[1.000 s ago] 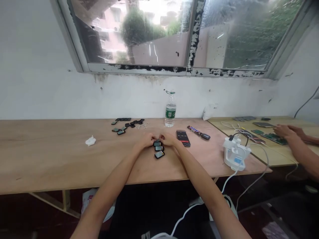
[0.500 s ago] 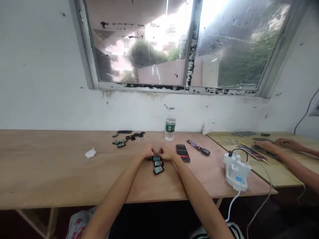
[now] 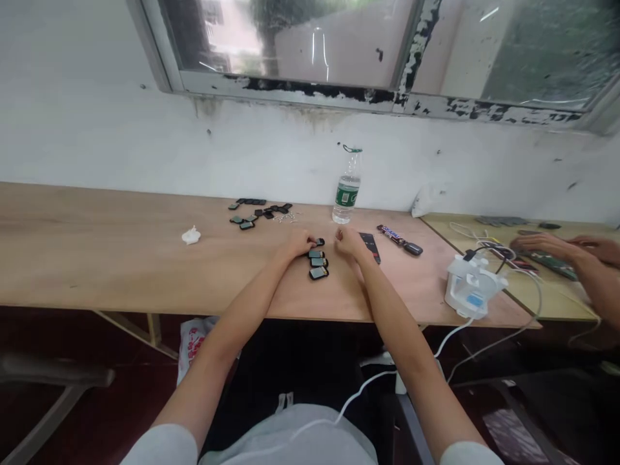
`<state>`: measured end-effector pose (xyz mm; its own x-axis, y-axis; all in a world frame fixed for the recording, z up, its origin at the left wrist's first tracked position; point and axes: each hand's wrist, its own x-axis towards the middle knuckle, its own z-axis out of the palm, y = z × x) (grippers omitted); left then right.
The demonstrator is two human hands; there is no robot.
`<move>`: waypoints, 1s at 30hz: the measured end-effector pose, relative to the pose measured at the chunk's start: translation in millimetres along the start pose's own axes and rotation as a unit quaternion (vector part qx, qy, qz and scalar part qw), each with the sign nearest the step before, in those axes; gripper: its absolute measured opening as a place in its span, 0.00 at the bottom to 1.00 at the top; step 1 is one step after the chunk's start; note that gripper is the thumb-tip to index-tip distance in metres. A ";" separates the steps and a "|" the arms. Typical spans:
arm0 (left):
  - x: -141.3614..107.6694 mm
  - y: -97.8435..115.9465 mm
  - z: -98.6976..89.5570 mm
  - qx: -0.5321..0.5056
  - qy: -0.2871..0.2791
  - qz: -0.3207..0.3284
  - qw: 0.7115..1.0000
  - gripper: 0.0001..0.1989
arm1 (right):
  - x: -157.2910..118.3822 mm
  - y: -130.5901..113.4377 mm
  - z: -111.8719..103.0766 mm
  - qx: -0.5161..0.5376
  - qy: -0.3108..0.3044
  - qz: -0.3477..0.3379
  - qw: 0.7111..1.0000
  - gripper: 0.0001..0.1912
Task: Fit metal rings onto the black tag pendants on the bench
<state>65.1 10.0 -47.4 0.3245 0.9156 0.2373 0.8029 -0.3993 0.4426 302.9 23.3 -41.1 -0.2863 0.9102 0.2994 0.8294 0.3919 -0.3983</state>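
My left hand (image 3: 301,243) is closed, its fingertips gripping the left end of a small black-rimmed piece (image 3: 320,242) with a grey face. Directly below it, several similar pieces form a column on the table, the lowest being a rounded black piece (image 3: 318,273) with a grey-green face. To the right, apart from the column, my right hand (image 3: 349,243) is curled with its fingertips pressed together; whatever is in them, if anything, is too small to make out. A phone (image 3: 371,247) lies partly hidden behind that hand.
Black pieces (image 3: 247,225) and small white bits (image 3: 285,218) lie at the back. A water bottle (image 3: 345,197), crumpled white tissue (image 3: 191,236), snack bar (image 3: 390,235), black fob (image 3: 413,248) and white power strip (image 3: 467,290) with cables surround the hands. Another person's hands (image 3: 547,247) work at right.
The view has tilted down. My hands, close together over the top of the column before, are now apart, with the right one farther right. One more piece shows at the column's top.
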 end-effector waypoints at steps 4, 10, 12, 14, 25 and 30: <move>-0.6 -0.7 -3.2 -0.033 0.006 0.020 0.999 0.12 | -2.5 4.8 -3.4 -0.023 -0.039 0.050 0.998 0.13; -13.8 0.7 -24.3 -0.067 -0.030 0.064 0.995 0.09 | -6.8 -3.2 -6.5 -0.005 -0.003 0.061 0.998 0.10; -18.5 0.0 -28.2 -0.084 -0.065 0.083 0.991 0.08 | -9.1 -8.6 -9.9 0.026 0.008 0.015 1.000 0.10; -21.3 -1.0 -28.5 -0.089 -0.087 0.092 0.988 0.07 | -11.5 -15.6 -12.8 0.067 -0.035 -0.057 0.995 0.10; -20.6 -3.6 -18.3 -0.048 -0.056 0.069 0.995 0.07 | -18.4 -32.8 -8.1 0.142 -0.150 -0.107 0.973 0.04; -23.7 -0.1 -19.5 -0.038 -0.052 0.041 0.997 0.08 | -18.5 -29.5 -7.6 0.161 -0.147 -0.115 0.969 0.02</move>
<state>47.6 -12.6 -36.3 0.4405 0.8781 0.1868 0.7331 -0.4719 0.4898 287.4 -6.1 -28.4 -0.6093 0.7742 0.1714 0.5482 0.5674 -0.6144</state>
